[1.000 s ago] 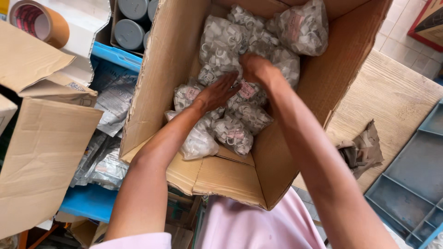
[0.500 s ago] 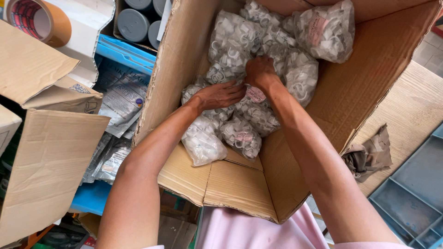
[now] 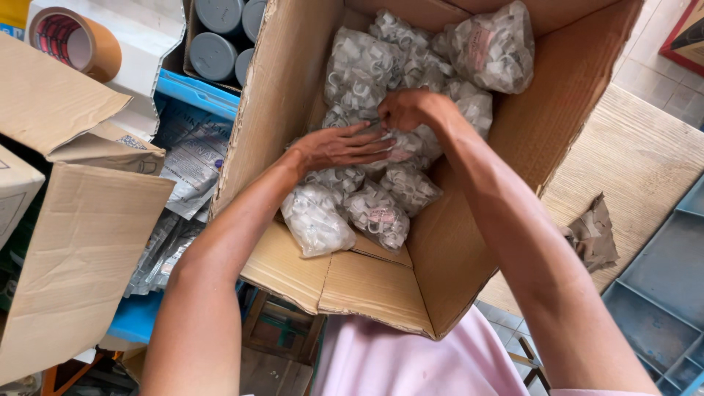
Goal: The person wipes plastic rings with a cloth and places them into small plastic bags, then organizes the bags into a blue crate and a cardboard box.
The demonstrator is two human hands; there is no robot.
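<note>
A large open cardboard box [image 3: 293, 95] stands in front of me, filled with several clear plastic bags of small white fittings [image 3: 359, 70]. Both my hands reach into it. My left hand [image 3: 341, 145] lies flat, fingers together, on a bag in the middle of the pile. My right hand [image 3: 407, 110] is curled with its fingers closed on the same bag [image 3: 407, 147] just beside the left one. More bags [image 3: 315, 220] lie near the box's front flap, and one bulging bag [image 3: 495, 48] rests at the far right corner.
A roll of brown tape [image 3: 73, 40] sits on a white surface at top left. Grey round caps [image 3: 213, 55] fill a box behind. Flattened cardboard [image 3: 66, 242] and bagged goods [image 3: 187, 158] lie left. A wooden tabletop [image 3: 638, 161] and a grey-blue divided tray [image 3: 660, 301] are at right.
The view has shifted so the box sits higher and more centred. My hands stay together on the bags in the middle, the left one now lying flatter.
</note>
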